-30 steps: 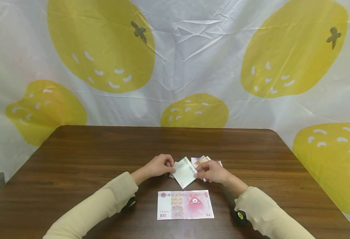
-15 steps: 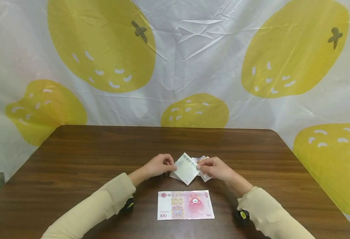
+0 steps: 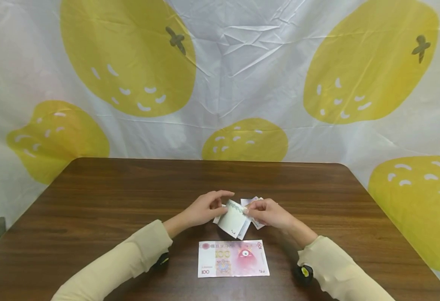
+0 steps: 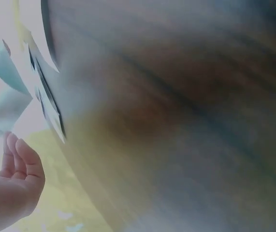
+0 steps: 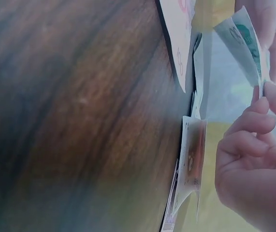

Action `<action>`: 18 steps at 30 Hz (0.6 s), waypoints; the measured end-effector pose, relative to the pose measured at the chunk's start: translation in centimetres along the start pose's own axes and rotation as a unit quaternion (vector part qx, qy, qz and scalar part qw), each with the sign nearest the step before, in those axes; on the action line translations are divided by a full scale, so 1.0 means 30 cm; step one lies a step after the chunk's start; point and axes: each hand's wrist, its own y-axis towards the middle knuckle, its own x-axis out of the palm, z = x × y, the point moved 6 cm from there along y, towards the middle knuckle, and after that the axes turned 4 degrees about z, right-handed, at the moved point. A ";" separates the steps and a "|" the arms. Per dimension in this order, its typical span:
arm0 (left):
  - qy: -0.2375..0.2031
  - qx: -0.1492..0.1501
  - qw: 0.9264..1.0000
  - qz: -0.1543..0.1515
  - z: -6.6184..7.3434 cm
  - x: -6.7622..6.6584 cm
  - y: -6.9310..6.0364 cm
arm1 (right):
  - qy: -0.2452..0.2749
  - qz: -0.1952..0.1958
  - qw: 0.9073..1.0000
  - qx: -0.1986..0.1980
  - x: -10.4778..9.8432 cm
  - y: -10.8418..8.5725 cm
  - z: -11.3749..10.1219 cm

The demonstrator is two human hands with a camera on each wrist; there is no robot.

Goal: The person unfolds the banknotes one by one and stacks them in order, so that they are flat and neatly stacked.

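Note:
A pale green-and-white play banknote is held up, bent, between the hands above other notes. My right hand pinches its right corner between thumb and fingers, plain in the right wrist view, where the green note rises from the fingertips. My left hand is at its left side, index finger stretched out; in the left wrist view this hand has a gap between thumb and loose fingers. Flat on the table nearer me lies a pink 100 note.
Behind and under my right hand are several overlapping notes, one orange-brown note curling up. Another note edge shows by my left hand. The dark wooden table ends at a hanging cloth with yellow fruit prints.
The green note, held at both sides before, has shifted right and now bends. My left hand has loosened, its index finger straightening over the note. My right hand keeps its pinch.

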 end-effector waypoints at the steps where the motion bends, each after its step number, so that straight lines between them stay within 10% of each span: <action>1: 0.001 0.006 1.000 -0.001 0.007 0.002 0.000 | -0.001 -0.001 1.000 -0.001 0.001 0.000 0.000; 18: -0.035 -0.015 0.999 0.036 0.024 -0.012 -0.001 | -0.009 0.005 1.000 -0.017 0.006 -0.003 -0.017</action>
